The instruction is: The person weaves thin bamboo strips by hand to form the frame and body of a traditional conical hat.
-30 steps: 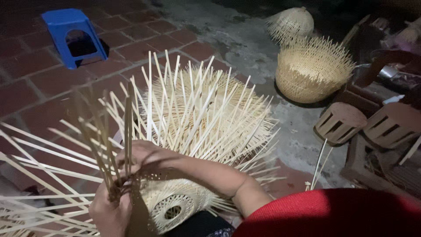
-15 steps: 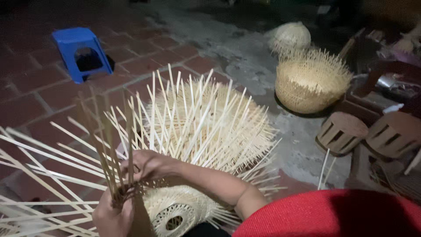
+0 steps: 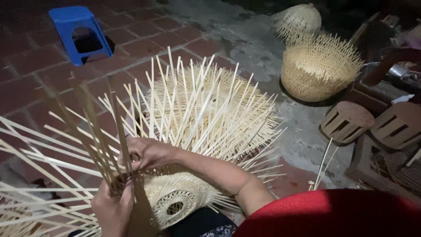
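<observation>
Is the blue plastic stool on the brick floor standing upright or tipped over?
Upright. The blue plastic stool stands with its flat seat on top and its legs down on the red brick floor, apart from both hands.

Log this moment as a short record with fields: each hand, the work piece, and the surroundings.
left hand: grips a bundle of upright bamboo strips at the rim
right hand: fingers on the weave beside the strips
work piece: half-woven bamboo basket, loose spokes fanning out
behind it: stack of unfinished baskets
floor: red brick floor, blue plastic stool
far right: spiky-rimmed basket
</observation>
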